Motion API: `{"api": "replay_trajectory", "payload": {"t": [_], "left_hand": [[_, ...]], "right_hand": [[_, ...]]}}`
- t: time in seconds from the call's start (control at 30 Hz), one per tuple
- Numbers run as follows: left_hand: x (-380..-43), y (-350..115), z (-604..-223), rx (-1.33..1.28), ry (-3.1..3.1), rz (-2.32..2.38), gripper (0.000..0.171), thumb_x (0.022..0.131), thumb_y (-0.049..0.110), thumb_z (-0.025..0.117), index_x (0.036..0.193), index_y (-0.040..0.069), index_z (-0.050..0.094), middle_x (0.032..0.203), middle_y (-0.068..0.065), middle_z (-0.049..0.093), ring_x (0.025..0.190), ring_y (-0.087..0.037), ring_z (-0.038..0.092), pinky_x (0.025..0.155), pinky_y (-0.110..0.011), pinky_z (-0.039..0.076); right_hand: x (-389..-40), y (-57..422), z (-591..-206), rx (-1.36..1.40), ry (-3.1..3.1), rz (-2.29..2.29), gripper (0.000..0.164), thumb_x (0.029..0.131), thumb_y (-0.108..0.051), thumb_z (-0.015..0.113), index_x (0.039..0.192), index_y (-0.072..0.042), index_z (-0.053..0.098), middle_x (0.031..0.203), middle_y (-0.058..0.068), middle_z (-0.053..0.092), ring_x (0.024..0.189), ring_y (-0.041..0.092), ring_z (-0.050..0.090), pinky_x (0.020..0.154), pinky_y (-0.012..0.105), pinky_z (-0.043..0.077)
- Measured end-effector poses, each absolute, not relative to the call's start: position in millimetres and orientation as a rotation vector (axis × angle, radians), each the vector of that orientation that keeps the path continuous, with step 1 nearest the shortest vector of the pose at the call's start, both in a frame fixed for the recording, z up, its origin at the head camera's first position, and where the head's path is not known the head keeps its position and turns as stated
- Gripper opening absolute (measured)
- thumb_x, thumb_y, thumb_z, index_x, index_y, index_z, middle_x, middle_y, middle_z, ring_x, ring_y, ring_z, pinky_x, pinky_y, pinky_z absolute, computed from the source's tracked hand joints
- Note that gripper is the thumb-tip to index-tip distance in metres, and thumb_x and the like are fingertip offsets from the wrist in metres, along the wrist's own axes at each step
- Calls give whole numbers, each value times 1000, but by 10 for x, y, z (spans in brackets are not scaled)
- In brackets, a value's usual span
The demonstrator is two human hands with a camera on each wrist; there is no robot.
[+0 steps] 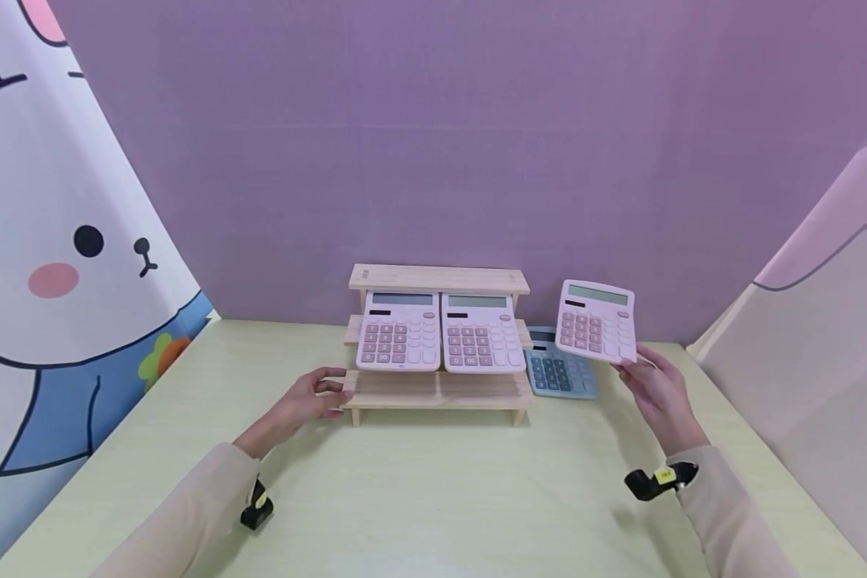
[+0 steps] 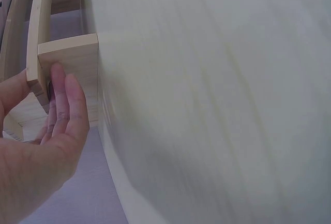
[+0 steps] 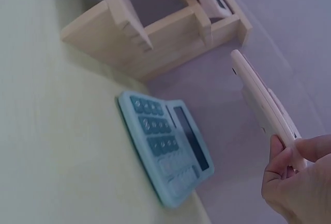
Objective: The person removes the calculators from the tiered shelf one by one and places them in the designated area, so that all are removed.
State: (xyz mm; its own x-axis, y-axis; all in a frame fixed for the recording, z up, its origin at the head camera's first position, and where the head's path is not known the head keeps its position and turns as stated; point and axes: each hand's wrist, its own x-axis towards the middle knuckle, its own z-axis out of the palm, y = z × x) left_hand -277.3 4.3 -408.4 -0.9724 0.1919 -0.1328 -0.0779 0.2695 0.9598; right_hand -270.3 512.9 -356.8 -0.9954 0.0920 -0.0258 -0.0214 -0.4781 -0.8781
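My right hand (image 1: 657, 393) pinches a pink calculator (image 1: 596, 319) by its lower right corner, thumb on one face and fingers behind. In the right wrist view this calculator (image 3: 266, 102) is raised, seen edge-on. Below it a blue calculator (image 3: 165, 146) lies on the table, right of a wooden tiered rack (image 1: 439, 279). Two more pink calculators (image 1: 399, 333) lean side by side on the rack's upper steps. At the rack's left end my left hand (image 1: 309, 401) grips the lowest board (image 2: 35, 53), thumb on one side and fingers curled beneath.
The pale wooden table (image 1: 433, 490) spreads in front of the rack. A purple cloth backdrop (image 1: 433, 144) rises right behind it. Printed cartoon cloth (image 1: 65, 177) hangs on the left, and a pale curtain (image 1: 824, 345) stands on the right.
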Motion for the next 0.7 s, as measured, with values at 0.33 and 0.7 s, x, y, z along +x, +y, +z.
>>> {"api": "replay_trajectory", "payload": {"t": [0.33, 0.7], "left_hand": [[-2768, 52, -4078, 108, 2323, 1769, 57, 88, 10, 60, 135, -3, 31, 118, -22, 49, 88, -14, 59, 84, -37, 55], [-2782, 40, -4098, 118, 2322, 1772, 56, 88, 11, 60, 135, -3, 32, 117, -21, 50, 87, -13, 60, 83, -36, 55]], "right_hand": [[-2661, 5290, -3750, -80, -1547, 2647, 41, 87, 12, 47, 124, -1, 33, 90, 0, 62, 83, 9, 61, 74, 17, 50], [-2636, 5455, -3884, -157, -1618, 2620, 41, 87, 10, 49, 122, -4, 34, 89, -3, 63, 83, 7, 62, 75, 16, 51]]}}
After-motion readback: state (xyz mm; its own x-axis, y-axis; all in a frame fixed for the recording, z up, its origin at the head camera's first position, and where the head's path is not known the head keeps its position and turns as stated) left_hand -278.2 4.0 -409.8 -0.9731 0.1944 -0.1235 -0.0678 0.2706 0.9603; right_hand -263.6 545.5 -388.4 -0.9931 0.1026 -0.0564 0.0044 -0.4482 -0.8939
